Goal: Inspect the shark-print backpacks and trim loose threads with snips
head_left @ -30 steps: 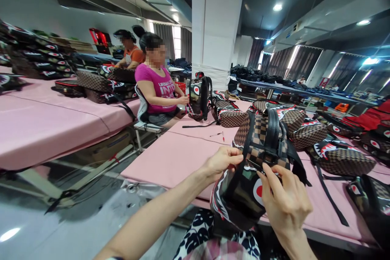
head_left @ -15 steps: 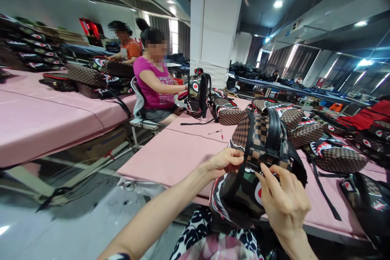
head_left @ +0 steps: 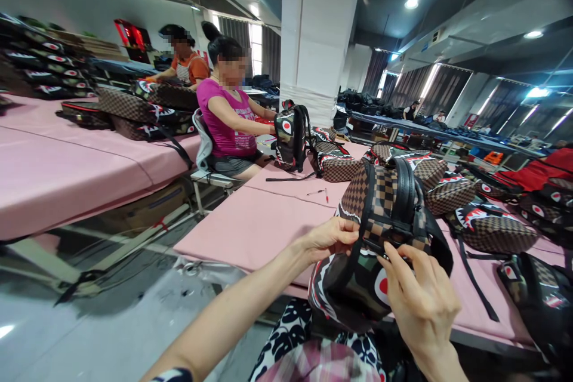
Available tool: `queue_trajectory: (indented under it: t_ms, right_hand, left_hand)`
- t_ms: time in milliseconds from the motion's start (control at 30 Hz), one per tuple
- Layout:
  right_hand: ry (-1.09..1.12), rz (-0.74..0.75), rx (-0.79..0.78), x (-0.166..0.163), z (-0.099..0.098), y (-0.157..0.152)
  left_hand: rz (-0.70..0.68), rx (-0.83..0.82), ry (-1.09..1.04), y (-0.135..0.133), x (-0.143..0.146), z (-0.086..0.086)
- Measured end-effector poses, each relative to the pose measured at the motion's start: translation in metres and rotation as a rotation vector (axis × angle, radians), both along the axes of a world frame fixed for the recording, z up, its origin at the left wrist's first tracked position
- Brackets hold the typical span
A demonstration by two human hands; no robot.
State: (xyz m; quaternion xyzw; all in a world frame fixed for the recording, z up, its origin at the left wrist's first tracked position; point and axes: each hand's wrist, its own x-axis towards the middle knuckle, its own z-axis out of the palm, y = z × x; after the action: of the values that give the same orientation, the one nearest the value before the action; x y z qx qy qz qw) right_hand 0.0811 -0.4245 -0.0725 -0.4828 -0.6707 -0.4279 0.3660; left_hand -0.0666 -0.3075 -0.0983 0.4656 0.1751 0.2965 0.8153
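Observation:
A small backpack (head_left: 349, 295) with brown checks, camouflage panels, a printed red eye and shark teeth leans at the table's front edge, just before my lap. My left hand (head_left: 333, 236) pinches the black-trimmed edge of its side, thumb and fingers pressed together. On the other side of the same seam, my right hand (head_left: 416, 286) has its thumb and forefinger closed at what looks like a zipper pull, mostly hidden by the fingers. The black padded handle and straps (head_left: 404, 191) bulge up at the top of the bag.
Several similar backpacks (head_left: 492, 230) lie along the pink table (head_left: 250, 227) to the right. A pen (head_left: 319, 193) lies on it. Across the table a co-worker in a pink shirt (head_left: 228, 113) handles an upright backpack (head_left: 290, 137). Another pink table (head_left: 89, 161) with stacked bags stands left.
My hands keep nearly the same hold, the right one a touch further right. The co-worker in pink has lifted their head a little and reaches to the upright backpack.

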Motion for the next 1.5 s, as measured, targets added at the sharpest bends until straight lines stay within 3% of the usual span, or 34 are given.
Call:
queue_trajectory:
  t_ms: [333,533,833,1500]
  right_hand:
    - [-0.006,-0.001,-0.023,-0.005,0.003,-0.002]
    - [0.099,0.113,-0.083,0.004,0.003,-0.007]
    - [-0.05,-0.037,0.009,0.0,0.002,-0.01]
    - [-0.063,-0.011,-0.013,-0.003,-0.001,-0.005]
  left_hand:
    - [-0.027,0.044,0.035,-0.002,-0.004,0.003]
    - [-0.043,0.032,0.012,-0.002,-0.005,-0.001]
    - [-0.03,0.024,0.007,-0.002,-0.005,-0.001]
    - [-0.038,0.022,0.004,-0.001,-0.007,-0.004]
